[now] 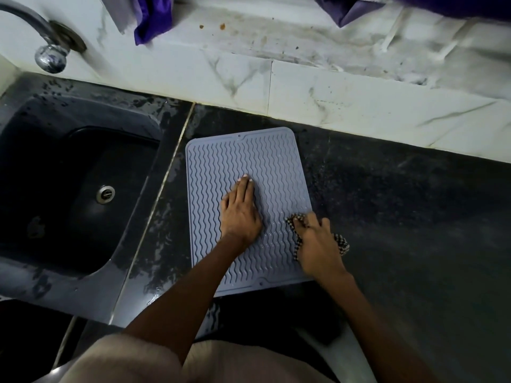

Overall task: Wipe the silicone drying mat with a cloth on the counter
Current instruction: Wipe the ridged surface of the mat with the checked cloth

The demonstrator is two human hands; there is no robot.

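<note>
The left hand (240, 214) lay flat on the middle of the silicone drying mat (246, 161), fingers straight and together, pressing it down. The right hand (318, 241) curled round a checked cloth (342, 243), gripping it bunched at the mat's right edge, near its front corner. The grey mat sat on the dark counter (401, 211), close to the counter's left edge beside the sink (83, 172). A tap (41, 37) and stained marble tiles (304, 87) ran along the back edge.
</note>
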